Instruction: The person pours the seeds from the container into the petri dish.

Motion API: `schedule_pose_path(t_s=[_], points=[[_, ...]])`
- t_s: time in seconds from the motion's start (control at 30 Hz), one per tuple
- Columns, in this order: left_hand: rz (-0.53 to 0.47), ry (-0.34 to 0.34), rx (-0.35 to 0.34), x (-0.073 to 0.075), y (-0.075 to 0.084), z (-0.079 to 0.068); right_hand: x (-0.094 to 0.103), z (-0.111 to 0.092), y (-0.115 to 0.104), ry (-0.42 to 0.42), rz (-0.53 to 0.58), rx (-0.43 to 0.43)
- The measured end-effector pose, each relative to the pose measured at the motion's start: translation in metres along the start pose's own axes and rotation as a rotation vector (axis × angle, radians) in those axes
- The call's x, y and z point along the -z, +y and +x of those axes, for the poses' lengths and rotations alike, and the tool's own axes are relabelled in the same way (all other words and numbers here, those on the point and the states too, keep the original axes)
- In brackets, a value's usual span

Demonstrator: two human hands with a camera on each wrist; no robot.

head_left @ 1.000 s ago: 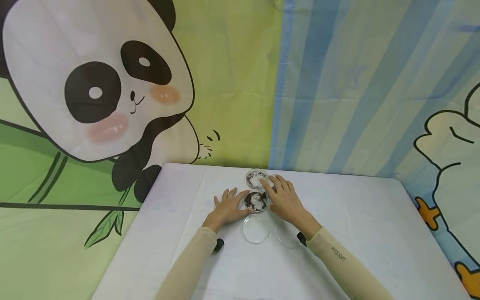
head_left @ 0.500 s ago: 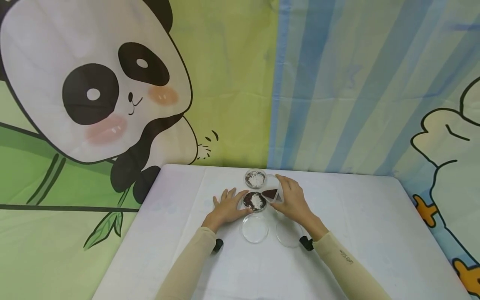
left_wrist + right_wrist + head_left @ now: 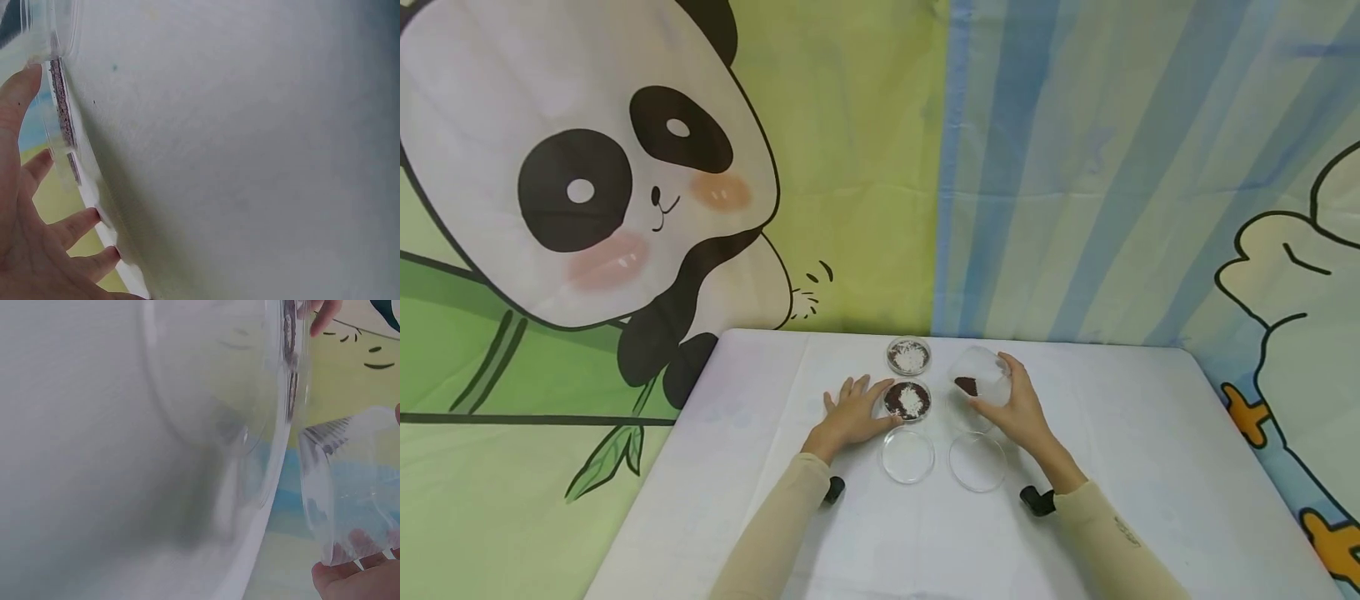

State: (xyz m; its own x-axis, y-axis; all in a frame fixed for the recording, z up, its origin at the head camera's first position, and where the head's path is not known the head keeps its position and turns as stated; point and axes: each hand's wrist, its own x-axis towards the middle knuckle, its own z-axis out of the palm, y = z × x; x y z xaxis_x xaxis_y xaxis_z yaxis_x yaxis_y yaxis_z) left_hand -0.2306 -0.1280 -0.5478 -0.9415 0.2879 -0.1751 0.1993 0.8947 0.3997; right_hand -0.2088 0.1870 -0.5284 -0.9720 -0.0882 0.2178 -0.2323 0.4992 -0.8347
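From where I stand, the right hand [image 3: 1017, 408] has a clear cup [image 3: 988, 367] pinched between thumb and fingers, held tilted above the white table [image 3: 1135, 425] on the side toward its right edge, with dark grains [image 3: 966, 386] gathered in the low corner. The left hand [image 3: 848, 421] lies on the table with its fingers spread wide; thumb and forefinger reach either side of the middle dish [image 3: 910, 422], touching its rim. That dish holds more dark grains with a heap of white powder on top. Just beyond it, close to the table's far edge, sits the far dish [image 3: 908, 374], filled much the same way. Toward the near edge lie two clear discs, the left disc [image 3: 907, 457] and the right disc [image 3: 977, 461], side by side and apart. Small dark lettering [image 3: 1126, 532] runs along the right sleeve [image 3: 1112, 550], too blurred and slanted for me to read. A big printed panda [image 3: 576, 154] fills the cloth behind the table's far left corner.
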Motion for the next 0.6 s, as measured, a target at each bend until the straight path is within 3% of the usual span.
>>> schedule_pose_path(t_s=[0.13, 0.37, 0.6], points=[[0.005, 0.000, 0.002, 0.000, -0.001, 0.001, 0.015, -0.013, 0.001, 0.024, 0.091, -0.060], [0.005, -0.003, 0.007, -0.002, -0.002, 0.000, 0.030, -0.024, 0.032, 0.097, 0.262, -0.109], [-0.001, 0.002, 0.003, 0.000, 0.001, -0.001, 0.049, -0.036, 0.039, 0.147, 0.394, -0.174]])
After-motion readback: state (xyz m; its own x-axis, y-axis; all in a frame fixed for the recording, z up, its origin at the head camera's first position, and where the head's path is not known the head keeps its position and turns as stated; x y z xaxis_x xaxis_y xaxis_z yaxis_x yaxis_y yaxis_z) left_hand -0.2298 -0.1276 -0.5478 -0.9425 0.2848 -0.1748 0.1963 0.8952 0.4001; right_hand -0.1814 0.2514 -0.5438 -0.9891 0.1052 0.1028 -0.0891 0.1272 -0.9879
